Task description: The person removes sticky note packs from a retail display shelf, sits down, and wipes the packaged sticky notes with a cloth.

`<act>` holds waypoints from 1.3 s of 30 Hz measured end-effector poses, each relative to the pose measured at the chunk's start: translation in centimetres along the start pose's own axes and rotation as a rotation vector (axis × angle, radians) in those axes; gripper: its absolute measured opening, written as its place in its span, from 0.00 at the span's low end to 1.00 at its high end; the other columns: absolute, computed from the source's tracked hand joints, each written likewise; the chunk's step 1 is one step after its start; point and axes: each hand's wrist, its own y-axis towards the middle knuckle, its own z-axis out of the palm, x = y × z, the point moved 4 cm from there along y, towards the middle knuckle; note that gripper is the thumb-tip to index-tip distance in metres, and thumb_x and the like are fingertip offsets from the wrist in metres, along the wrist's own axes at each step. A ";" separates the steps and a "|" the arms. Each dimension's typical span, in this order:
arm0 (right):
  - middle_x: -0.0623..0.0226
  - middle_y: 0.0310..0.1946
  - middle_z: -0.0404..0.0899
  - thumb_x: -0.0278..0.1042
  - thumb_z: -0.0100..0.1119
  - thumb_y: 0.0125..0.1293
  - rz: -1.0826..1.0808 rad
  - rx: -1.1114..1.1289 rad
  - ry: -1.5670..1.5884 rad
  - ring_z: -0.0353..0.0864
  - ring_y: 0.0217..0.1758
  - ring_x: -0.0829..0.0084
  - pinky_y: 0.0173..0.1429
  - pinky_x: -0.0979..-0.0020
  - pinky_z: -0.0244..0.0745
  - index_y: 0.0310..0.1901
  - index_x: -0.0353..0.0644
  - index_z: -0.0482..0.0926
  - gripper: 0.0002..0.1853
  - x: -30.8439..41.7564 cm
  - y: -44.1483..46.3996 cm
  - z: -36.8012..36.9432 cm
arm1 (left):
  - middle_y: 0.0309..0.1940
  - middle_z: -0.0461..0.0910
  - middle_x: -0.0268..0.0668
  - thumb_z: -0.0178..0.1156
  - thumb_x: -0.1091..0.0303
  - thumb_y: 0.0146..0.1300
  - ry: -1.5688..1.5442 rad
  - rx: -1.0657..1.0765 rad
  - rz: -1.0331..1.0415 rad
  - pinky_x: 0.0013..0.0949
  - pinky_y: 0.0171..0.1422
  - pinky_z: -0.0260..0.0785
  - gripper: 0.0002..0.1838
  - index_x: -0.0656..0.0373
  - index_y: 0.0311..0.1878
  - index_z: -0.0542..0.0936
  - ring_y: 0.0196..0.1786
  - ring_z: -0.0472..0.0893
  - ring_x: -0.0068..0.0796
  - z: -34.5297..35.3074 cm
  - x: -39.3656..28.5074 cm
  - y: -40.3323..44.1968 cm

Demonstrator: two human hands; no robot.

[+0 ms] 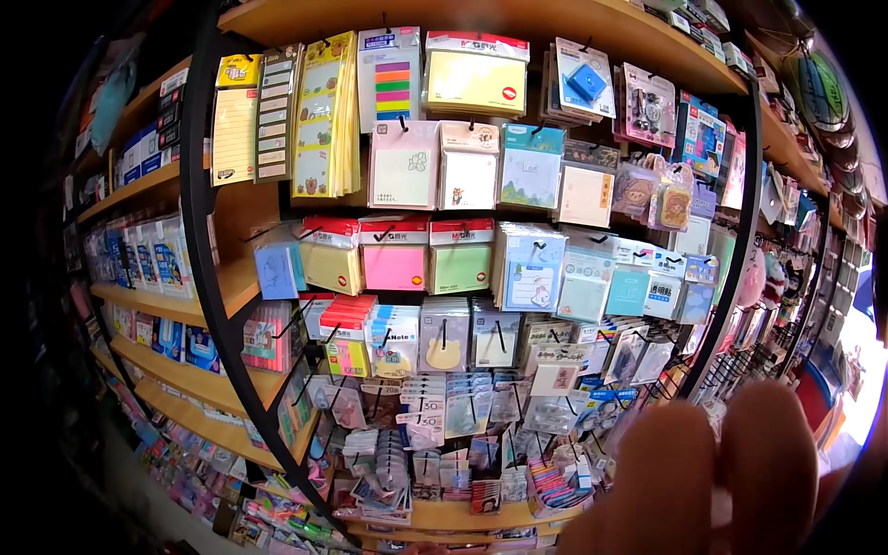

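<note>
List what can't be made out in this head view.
All in the head view:
Hand at lower right: fingers blurred, the rest cut off by the bottom edge.
Goods behind it: hidden by the fingers.
Fine print on lower packets: too small.
Bright patch at far right: washed out by glare.

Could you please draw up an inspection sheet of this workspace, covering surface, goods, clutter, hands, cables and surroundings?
Surface: wooden shelf board at the foot of a black-framed rack, partly hidden by goods.
Goods: yellow pad pack, pink pad pack and green pad pack, all hanging on the rack.
Clutter: small packets crowd and overlap low on the rack.
Hands: seemingly the right hand, blurred at lower right, two fingers visible; nothing seen held, contact cannot be told. The left hand is not clearly seen.
Cables: nothing seen.
Surroundings: side shelves at left carry more packaged goods; bright light at the right edge.
</note>
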 end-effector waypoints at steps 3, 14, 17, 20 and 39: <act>0.58 0.43 0.67 0.54 0.35 0.68 0.015 0.026 -0.024 0.73 0.41 0.64 0.35 0.67 0.78 0.49 0.38 0.65 0.25 0.3 0.1 0.7 | 0.54 0.69 0.40 0.60 0.56 0.56 -0.015 0.027 0.012 0.38 0.51 0.71 0.30 0.57 0.59 0.64 0.51 0.74 0.36 0.4 -0.3 -0.2; 0.59 0.41 0.68 0.50 0.36 0.68 0.027 0.062 -0.124 0.73 0.41 0.65 0.36 0.67 0.78 0.49 0.38 0.65 0.22 2.5 -0.1 1.6 | 0.54 0.70 0.41 0.52 0.56 0.64 -0.016 -0.022 -0.121 0.36 0.50 0.71 0.22 0.56 0.58 0.65 0.50 0.74 0.34 0.3 0.0 -0.6; 0.59 0.41 0.68 0.49 0.37 0.68 0.027 0.068 -0.140 0.73 0.41 0.65 0.36 0.67 0.78 0.49 0.38 0.65 0.21 2.8 -0.2 1.8 | 0.53 0.70 0.41 0.51 0.55 0.64 -0.004 0.002 -0.089 0.36 0.50 0.71 0.22 0.55 0.57 0.65 0.50 0.74 0.34 0.8 -0.1 -0.3; 0.59 0.41 0.69 0.48 0.37 0.68 0.025 0.066 -0.151 0.73 0.41 0.66 0.36 0.67 0.78 0.49 0.38 0.65 0.20 3.0 -0.3 1.7 | 0.53 0.71 0.40 0.51 0.55 0.64 0.019 0.003 -0.085 0.36 0.50 0.71 0.22 0.55 0.57 0.65 0.50 0.75 0.33 1.1 -0.2 -0.3; 0.59 0.39 0.70 0.41 0.38 0.69 0.067 -0.171 -0.115 0.74 0.40 0.67 0.37 0.66 0.78 0.49 0.39 0.65 0.15 1.4 -0.5 -0.6 | 0.51 0.71 0.41 0.53 0.56 0.62 0.024 -0.034 -0.106 0.42 0.54 0.68 0.24 0.56 0.58 0.65 0.52 0.73 0.40 1.4 -0.3 -0.5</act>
